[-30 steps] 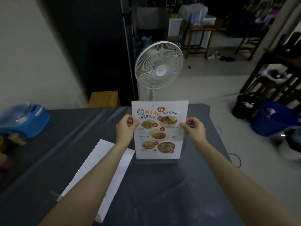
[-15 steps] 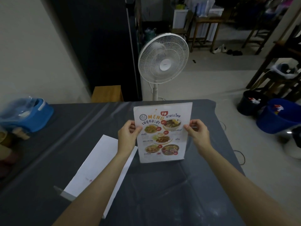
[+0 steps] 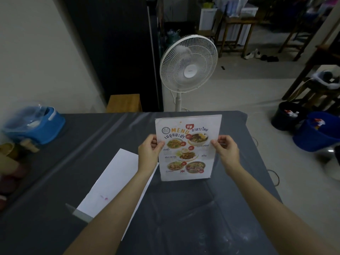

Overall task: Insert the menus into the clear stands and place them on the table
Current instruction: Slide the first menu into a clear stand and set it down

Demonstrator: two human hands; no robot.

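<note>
1. The left hand [image 3: 150, 153] and right hand [image 3: 227, 153] pinch the side edges of the menu stand [image 3: 187, 148].
2. It stands upright between them, long axis vertical, print facing the person, base on the worktop [image 3: 184, 218].
3. A white sheet [image 3: 110, 183] lies beneath the left forearm.

You see: menu [image 3: 187, 148] – glossy printed paper | table [image 3: 184, 218] – smooth dark cloth, faint sheen | fan [image 3: 188, 64] – white plastic | stool [image 3: 124, 103] – matt wood.

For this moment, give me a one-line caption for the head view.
Both hands, left and right, hold a menu upright on the grey table, beside a second stand lying flat.
</note>
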